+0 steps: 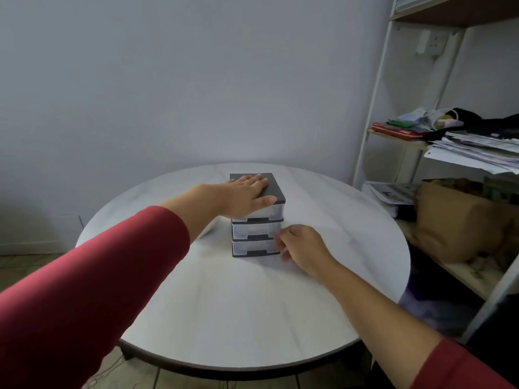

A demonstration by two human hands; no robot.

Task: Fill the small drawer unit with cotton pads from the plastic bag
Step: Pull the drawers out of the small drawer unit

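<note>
Red sleeve [92, 290] outstretched, our left hand [241, 196], fingers flat, steadies the light, probably slippery plastic drawer unit [273, 189]; our right hand [302, 248], at its four o'clock, sits by the bottom drawer [252, 246], grip unclear.

One small drawer unit [276, 192], dark grey top and frame, clear plastic fronts. Three drawers [254, 230] in it. One round white table [238, 304], faint marble grain. Two bare hands: left hand [241, 196], right hand [302, 245]. Two red sleeves [98, 290]. One white metal shelf rack [373, 108]. One brown paper bag [455, 220]. One white wall socket [429, 42]. Loose papers [477, 153] in pile: count unclear.
</note>
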